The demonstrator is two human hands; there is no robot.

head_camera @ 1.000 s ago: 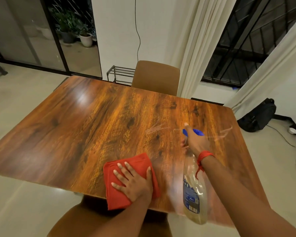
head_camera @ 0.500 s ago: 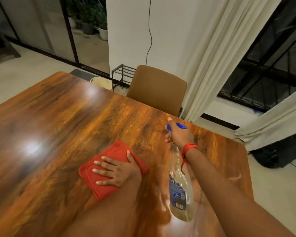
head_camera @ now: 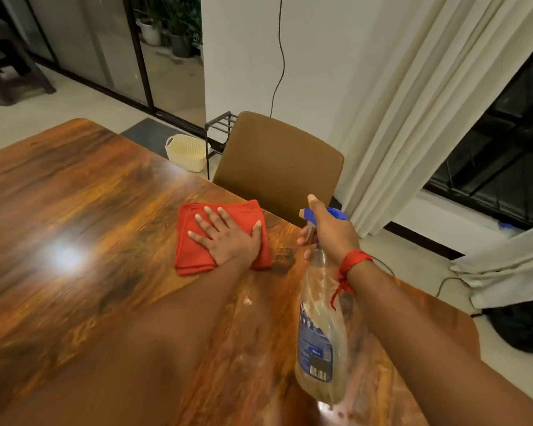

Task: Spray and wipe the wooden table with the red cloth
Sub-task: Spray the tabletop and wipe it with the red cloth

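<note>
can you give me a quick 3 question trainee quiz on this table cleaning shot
1. True or false: the left hand lies flat on the red cloth.
2. Which hand holds the spray bottle? A) left B) right C) neither
3. Fill in: the folded cloth rests on the wooden table near its far edge, in front of a brown ____.

Key:
1. True; the fingers are spread on top of the cloth.
2. B; the right hand grips the neck under the blue spray head.
3. chair
</note>
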